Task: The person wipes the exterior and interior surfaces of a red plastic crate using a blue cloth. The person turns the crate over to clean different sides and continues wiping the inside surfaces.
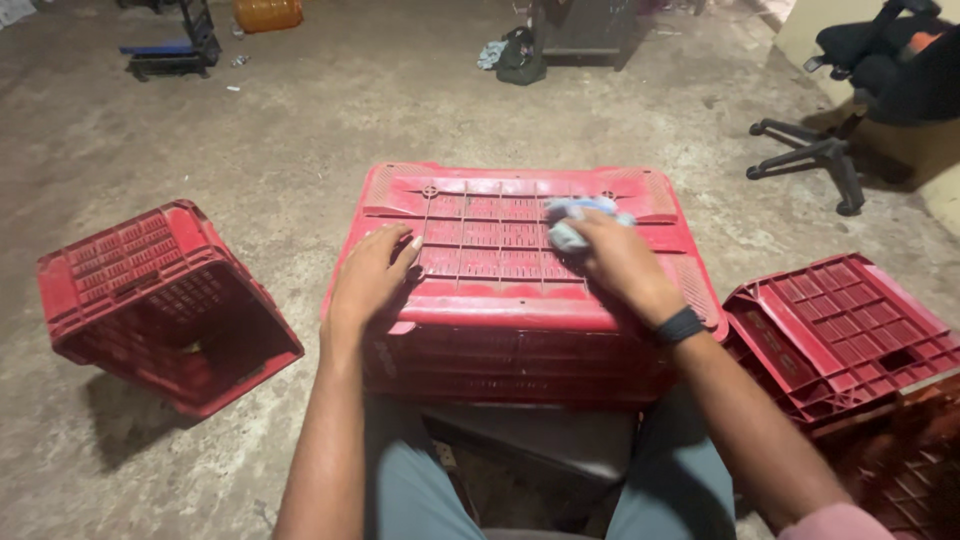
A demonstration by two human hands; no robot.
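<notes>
An upturned red plastic crate [500, 205] stands in front of my knees, its ribbed bottom facing up. My right hand [618, 260] presses a crumpled pale blue cloth [575, 220] onto the crate's far right part. A black band sits on that wrist. My left hand [372, 275] lies flat on the crate's near left corner, fingers slightly spread, holding nothing.
Another red crate [150, 300] lies tipped on its side at the left. More red crates [840, 335] are stacked at the right. A black office chair [860, 90] stands at the far right. A dark bag [520, 58] and an orange container [267, 14] are farther back on the concrete floor.
</notes>
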